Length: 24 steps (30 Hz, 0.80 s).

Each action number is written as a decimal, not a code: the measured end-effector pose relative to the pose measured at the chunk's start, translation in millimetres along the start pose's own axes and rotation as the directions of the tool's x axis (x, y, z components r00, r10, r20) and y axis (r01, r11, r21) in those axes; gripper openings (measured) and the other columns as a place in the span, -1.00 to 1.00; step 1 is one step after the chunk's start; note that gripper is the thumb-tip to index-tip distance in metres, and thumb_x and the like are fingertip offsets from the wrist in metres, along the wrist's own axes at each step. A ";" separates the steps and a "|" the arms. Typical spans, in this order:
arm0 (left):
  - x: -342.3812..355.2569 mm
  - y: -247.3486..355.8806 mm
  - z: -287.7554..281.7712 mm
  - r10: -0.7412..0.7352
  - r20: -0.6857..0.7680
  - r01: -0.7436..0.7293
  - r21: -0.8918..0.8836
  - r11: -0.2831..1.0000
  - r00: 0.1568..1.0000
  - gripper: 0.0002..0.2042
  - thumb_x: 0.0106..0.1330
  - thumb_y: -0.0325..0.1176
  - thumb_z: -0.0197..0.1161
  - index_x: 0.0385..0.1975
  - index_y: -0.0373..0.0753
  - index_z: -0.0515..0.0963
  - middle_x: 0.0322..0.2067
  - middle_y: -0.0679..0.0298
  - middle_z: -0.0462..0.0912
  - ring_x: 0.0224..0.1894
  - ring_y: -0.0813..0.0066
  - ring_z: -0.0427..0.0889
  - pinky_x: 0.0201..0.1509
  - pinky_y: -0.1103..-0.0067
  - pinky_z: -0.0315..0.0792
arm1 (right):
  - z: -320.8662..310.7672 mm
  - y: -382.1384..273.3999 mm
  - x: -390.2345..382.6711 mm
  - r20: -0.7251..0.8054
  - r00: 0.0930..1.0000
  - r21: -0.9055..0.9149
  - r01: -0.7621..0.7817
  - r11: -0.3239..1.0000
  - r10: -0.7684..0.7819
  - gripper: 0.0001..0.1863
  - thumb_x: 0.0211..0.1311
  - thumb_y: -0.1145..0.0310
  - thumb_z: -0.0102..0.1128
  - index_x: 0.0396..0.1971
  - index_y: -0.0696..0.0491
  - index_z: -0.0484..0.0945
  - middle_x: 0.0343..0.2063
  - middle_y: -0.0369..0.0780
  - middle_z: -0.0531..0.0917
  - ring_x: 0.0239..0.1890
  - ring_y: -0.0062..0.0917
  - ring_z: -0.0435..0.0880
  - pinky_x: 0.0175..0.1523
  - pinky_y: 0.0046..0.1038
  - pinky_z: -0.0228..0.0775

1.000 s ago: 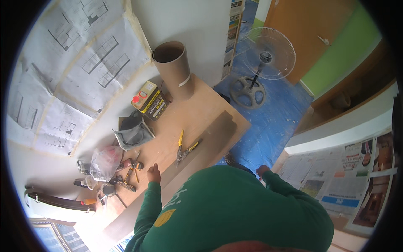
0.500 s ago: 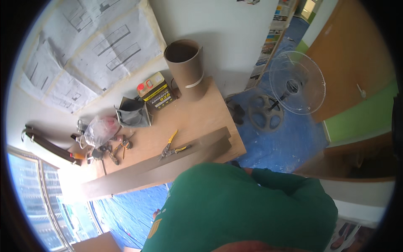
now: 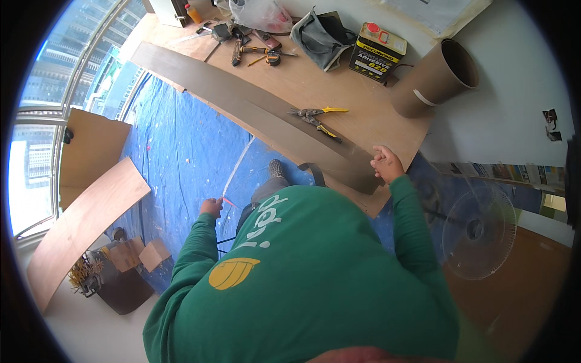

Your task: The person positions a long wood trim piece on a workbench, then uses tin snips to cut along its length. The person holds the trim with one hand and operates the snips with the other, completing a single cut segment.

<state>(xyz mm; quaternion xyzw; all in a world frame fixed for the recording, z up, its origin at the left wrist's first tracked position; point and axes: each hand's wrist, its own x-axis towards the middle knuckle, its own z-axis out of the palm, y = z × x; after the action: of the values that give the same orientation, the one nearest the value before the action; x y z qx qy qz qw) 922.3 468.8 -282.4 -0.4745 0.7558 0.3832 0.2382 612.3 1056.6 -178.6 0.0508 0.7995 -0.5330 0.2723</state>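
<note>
Where the long dark brown strip (image 3: 254, 112) lies lengthwise along the near edge of the wooden worktable (image 3: 339, 78), its near end reaches the table corner, and the right hand (image 3: 386, 163) rests there with fingers curled against that end; whether they actually pinch the strip cannot be told from this angle. A pair of yellow-handled snips (image 3: 316, 116) lies on top of the strip, just beyond the right hand. The left hand (image 3: 212, 207) hangs low over the blue floor sheet (image 3: 181, 145), well apart from the table, closed around a small thin reddish object (image 3: 229, 202) too small to identify. Farther back on the table stand a yellow-and-black adhesive can (image 3: 376, 51), a grey tool pouch (image 3: 318, 37), a brown cardboard tube (image 3: 433, 78) lying on its side, and a scatter of hand tools (image 3: 251, 49) near a plastic bag (image 3: 257, 12). A pedestal fan (image 3: 478, 233) stands on the floor to the right, and plywood boards (image 3: 85, 224) lie to the left by the window.
</note>
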 end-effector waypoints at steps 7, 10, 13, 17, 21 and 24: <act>31.7 -28.5 17.7 0.061 -0.030 -0.059 0.069 0.996 0.998 -0.68 0.33 -0.21 0.23 -0.38 -0.43 0.65 -0.49 0.09 0.74 -0.59 0.29 0.70 -0.50 0.40 0.60 | 69.0 -13.6 78.1 0.048 0.981 -0.253 0.192 0.948 -0.186 -0.51 0.16 0.24 0.47 0.04 0.16 0.61 -0.19 -0.15 0.70 -0.18 -0.48 0.66 0.01 -0.42 0.54; 91.1 -51.8 26.2 0.311 -0.017 -0.306 0.131 0.943 0.950 -0.70 0.33 -0.23 0.23 -0.33 -0.44 0.65 -0.48 0.08 0.73 -0.59 0.28 0.70 -0.51 0.39 0.59 | 89.6 -23.7 94.3 0.079 0.970 -0.387 0.242 0.890 -0.230 -0.50 0.14 0.21 0.48 0.03 0.14 0.62 -0.17 -0.12 0.71 -0.14 -0.40 0.67 0.02 -0.38 0.54; 80.7 34.9 30.4 0.128 0.014 -0.125 -0.130 0.984 0.992 -0.64 0.30 -0.27 0.25 -0.02 -0.41 0.58 -0.45 0.09 0.73 -0.53 0.27 0.73 -0.43 0.38 0.61 | 100.3 -22.6 113.6 0.111 0.969 -0.503 0.246 0.829 -0.221 -0.49 0.12 0.19 0.48 0.03 0.12 0.62 -0.14 -0.08 0.71 -0.08 -0.26 0.67 0.06 -0.29 0.53; 111.2 94.6 62.1 0.433 0.062 -0.434 -0.001 0.901 0.899 -0.44 0.25 -0.30 0.29 0.28 -0.27 0.42 -0.23 0.08 0.76 -0.18 0.22 0.76 -0.10 0.35 0.62 | 110.5 -35.1 134.7 0.099 0.989 -0.641 0.147 0.753 -0.109 -0.43 0.09 0.17 0.49 0.09 0.09 0.59 -0.01 -0.03 0.64 0.03 -0.13 0.63 0.14 -0.22 0.50; 109.3 182.1 78.8 0.523 0.209 -0.531 -0.019 0.847 0.827 -0.48 0.28 -0.23 0.33 0.21 -0.31 0.48 -0.16 0.04 0.75 -0.12 0.16 0.74 0.04 0.35 0.59 | 119.0 -30.5 153.4 0.071 0.989 -0.741 0.138 0.657 -0.128 -0.28 0.03 0.15 0.53 0.22 0.06 0.51 0.15 0.00 0.53 0.18 -0.09 0.53 0.26 -0.21 0.43; 128.6 214.2 102.9 0.427 0.291 -0.377 -0.213 0.901 0.856 -0.49 0.33 -0.19 0.33 0.19 -0.35 0.48 -0.18 0.10 0.75 -0.18 0.28 0.75 -0.06 0.40 0.61 | 127.6 -27.3 167.2 0.080 0.996 -0.805 0.081 0.587 -0.028 -0.08 -0.03 0.13 0.57 0.38 0.00 0.36 0.31 0.01 0.39 0.36 -0.03 0.35 0.41 -0.17 0.30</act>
<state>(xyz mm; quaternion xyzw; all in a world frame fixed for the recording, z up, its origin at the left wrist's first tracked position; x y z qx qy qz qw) 673.1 537.7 -360.8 -0.2510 0.7570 0.5535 0.2401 509.3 897.7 -274.2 -0.1183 0.9470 -0.1220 0.2725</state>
